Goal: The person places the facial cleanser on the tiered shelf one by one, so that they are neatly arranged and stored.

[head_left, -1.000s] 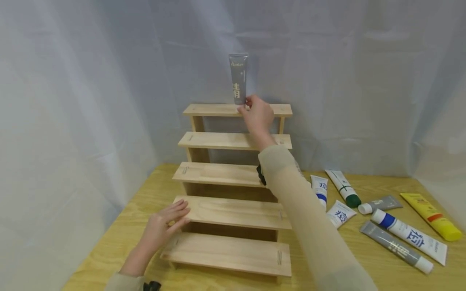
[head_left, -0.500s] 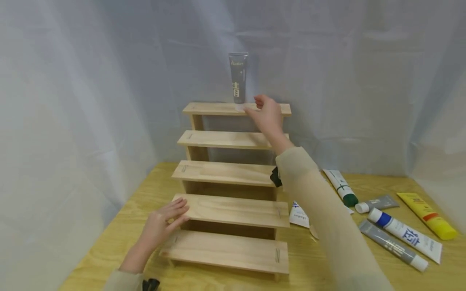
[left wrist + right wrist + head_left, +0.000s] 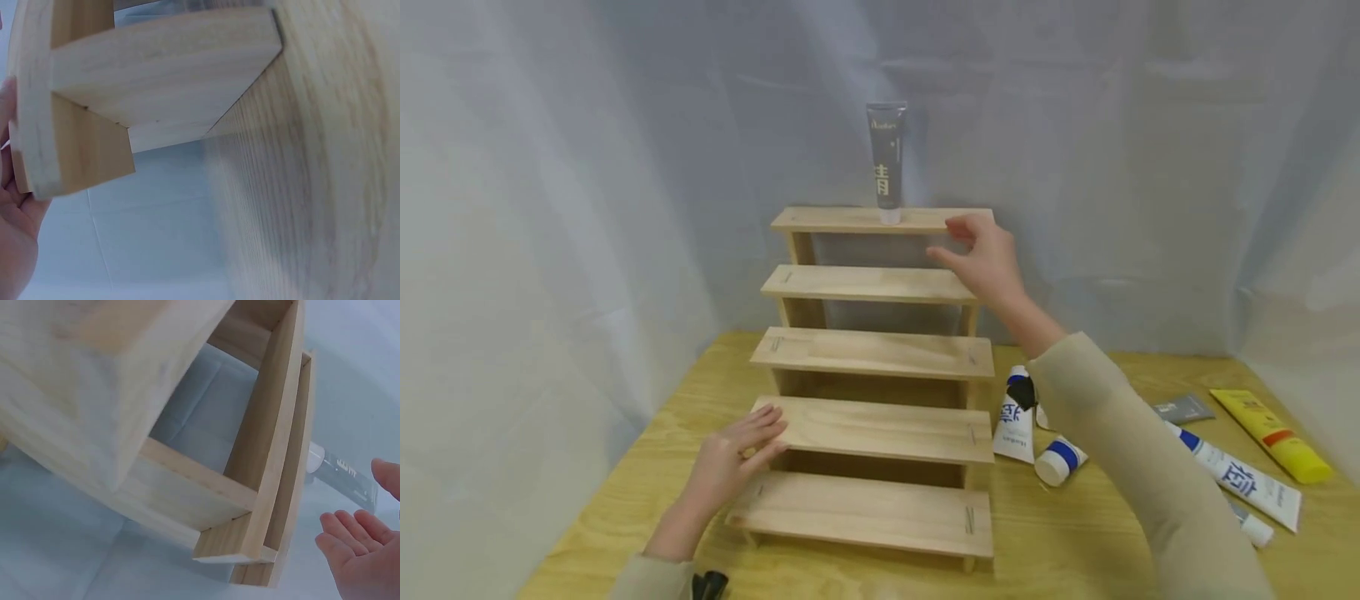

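Note:
A grey squeeze tube (image 3: pixel 886 158) with a white cap stands upright, cap down, on the top step of a wooden stepped shelf (image 3: pixel 872 354). To its right, apart from it, is my right hand (image 3: pixel 988 254), thumb and fingers spread with nothing between them. The right wrist view shows the same tube (image 3: pixel 344 478) beyond the shelf's edge and my right hand (image 3: pixel 369 544) free of it. My left hand (image 3: pixel 733 454) rests on the left end of the second step from the bottom. In the left wrist view, part of the left hand (image 3: pixel 19 231) shows at the shelf's edge.
Right of the shelf, several tubes lie on the wooden table (image 3: pixel 1045 542): a white-and-blue tube (image 3: pixel 1015 425), another with its cap forward (image 3: pixel 1060 461), a yellow tube (image 3: pixel 1270 433), a grey tube (image 3: pixel 1183 409). My right sleeve hides some. A pale curtain (image 3: pixel 1112 167) hangs behind.
My right hand has let go of the grey tube's cap end and moved right and down, away from it. The tube stays standing on the top step. My left hand keeps its place.

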`<state>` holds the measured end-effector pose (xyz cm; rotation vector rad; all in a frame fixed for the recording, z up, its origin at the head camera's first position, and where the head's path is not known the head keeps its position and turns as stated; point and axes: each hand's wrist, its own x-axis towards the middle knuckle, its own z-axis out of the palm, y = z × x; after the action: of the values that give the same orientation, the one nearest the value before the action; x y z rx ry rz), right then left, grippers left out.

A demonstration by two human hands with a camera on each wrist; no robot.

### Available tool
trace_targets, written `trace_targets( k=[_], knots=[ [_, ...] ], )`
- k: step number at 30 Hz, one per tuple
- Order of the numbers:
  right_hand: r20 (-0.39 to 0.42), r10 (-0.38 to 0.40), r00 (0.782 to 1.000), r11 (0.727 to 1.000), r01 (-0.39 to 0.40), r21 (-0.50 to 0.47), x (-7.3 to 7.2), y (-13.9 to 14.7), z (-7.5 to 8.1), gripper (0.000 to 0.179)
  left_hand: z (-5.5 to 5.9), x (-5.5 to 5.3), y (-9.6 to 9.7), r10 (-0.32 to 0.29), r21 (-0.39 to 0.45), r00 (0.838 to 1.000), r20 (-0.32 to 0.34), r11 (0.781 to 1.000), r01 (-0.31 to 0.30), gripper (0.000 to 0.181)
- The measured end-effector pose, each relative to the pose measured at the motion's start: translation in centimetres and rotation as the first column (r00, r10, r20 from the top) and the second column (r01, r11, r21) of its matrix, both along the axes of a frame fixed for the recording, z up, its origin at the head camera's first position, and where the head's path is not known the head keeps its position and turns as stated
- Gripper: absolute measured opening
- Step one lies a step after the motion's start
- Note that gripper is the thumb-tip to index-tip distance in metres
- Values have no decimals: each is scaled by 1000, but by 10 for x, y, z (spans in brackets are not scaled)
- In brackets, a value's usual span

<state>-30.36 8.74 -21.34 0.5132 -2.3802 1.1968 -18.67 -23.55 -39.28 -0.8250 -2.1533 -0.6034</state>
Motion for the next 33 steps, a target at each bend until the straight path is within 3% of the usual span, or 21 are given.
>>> trace_targets(
  k=[16,26,33],
  knots=[
    [27,14,1000,1000,-14,2,33,58,-47,43,-1,0,-3,-2,7,1000,-9,1000,2,34],
    [47,12,999,998,-15,65,49,92,-70,45,2,7,-8,24,-1,1000,17,1000,-24,30],
    [-19,-31,999,985,34,167,63,122,-84,37,1,6,-7,25,-6,1000,12,1000,-25,31]
  ],
)
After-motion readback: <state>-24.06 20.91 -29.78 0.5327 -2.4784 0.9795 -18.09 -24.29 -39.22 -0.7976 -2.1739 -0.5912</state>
